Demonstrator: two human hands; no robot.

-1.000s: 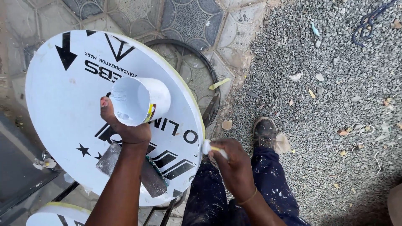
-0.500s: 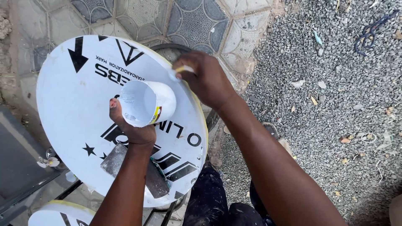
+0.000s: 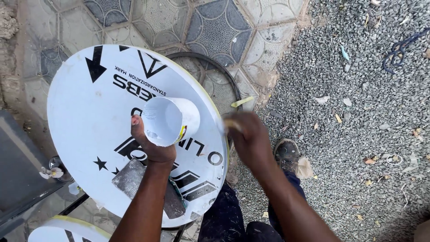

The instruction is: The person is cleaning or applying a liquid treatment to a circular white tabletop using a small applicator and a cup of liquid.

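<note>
The left hand (image 3: 152, 148) grips a white cup (image 3: 170, 120) over the middle of the round white sign board (image 3: 89, 121). The right hand (image 3: 248, 136), fingers closed on a blurred, brush-like tool, is at the board's right edge; the step looks like edge painting, calling next for a steady stroke along the rim.

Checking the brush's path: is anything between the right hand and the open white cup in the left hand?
Nothing visible. The right hand is blurred at the round white panel's edge, beside the white cup that the left hand holds; only bare panel lies between.
</note>
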